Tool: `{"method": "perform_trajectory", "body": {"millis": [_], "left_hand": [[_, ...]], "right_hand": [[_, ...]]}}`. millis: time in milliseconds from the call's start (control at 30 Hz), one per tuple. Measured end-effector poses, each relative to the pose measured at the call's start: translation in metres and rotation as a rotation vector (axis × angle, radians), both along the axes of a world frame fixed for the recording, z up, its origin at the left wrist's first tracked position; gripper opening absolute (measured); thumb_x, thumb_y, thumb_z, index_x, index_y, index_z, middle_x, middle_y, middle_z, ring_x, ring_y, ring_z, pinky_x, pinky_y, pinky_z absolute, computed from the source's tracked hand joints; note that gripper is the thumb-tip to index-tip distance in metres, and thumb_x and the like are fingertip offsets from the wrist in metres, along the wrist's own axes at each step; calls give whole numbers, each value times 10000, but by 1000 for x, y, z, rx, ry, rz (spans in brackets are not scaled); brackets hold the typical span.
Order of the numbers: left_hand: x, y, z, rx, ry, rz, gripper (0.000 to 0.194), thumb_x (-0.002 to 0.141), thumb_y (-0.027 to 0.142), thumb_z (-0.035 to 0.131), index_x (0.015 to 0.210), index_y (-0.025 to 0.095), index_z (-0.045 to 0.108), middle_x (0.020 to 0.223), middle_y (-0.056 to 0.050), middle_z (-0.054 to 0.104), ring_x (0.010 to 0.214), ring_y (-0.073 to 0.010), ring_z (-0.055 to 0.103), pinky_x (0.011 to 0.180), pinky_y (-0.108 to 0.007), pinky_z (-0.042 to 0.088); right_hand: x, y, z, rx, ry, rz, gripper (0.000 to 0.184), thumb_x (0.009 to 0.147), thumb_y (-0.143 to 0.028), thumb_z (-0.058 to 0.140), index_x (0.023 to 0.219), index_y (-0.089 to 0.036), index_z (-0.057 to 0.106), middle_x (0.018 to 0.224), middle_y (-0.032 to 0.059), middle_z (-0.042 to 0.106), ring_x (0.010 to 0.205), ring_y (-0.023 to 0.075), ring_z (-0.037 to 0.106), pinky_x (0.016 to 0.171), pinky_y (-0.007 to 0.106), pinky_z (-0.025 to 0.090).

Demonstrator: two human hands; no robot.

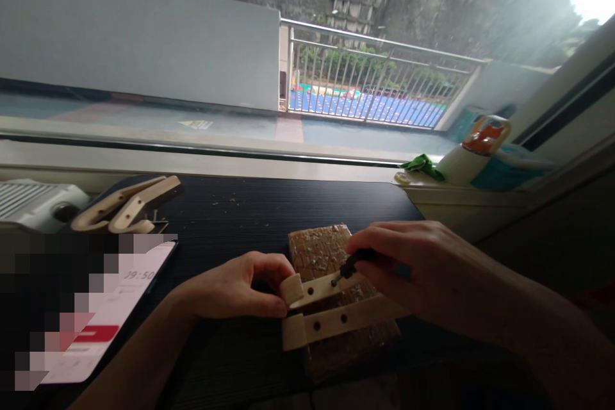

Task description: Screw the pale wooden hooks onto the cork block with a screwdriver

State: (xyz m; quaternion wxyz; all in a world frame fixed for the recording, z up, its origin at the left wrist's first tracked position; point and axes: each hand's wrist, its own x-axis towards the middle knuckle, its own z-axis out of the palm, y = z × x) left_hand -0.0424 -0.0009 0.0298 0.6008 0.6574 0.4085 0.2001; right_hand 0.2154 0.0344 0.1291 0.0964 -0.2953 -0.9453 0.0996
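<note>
My left hand [235, 285] pinches the curled end of a pale wooden strip [321, 287] between thumb and fingers. The strip lies across a brown, plastic-wrapped block [319, 250]. In my right hand [416, 269] is a slim black hand tool [353, 261], its thin tip at a hole in that strip; its exact kind is unclear. A second, similar wooden strip [331, 321] with dark holes and a curled end lies alongside, nearer to me. My right hand hides the far ends of both strips.
More curved wooden pieces [132, 205] lie at the left, next to a white ribbed device [41, 202]. A lit phone-like screen [103, 320], partly pixelated, stands at lower left. Wood crumbs dot the dark table [240, 198]. A green cloth [423, 166] and white bottle [459, 163] sit on the sill.
</note>
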Motion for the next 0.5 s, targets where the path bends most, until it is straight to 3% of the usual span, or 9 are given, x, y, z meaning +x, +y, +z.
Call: {"method": "perform_trajectory", "body": {"millis": [333,500], "left_hand": [[-2,0,-1,12,-1,3,289,744,342,695,978,187,625,947,-6,641,923,-191,576,849,-279,439],[-1,0,-1,-1,4,11,278,742,330,694,970,187,624,941,-2,641,916,-188,576,840,-274,442]], "right_hand": [[1,3,-6,-8,-38,-131,142,884,-351,505,866,-249,602,616,-57,572,476,90,417,475,236,264],[0,0,-1,1,-29,-62,112,869,-302,525,894,-253,622,667,-44,589,557,102,474,514,235,303]]}}
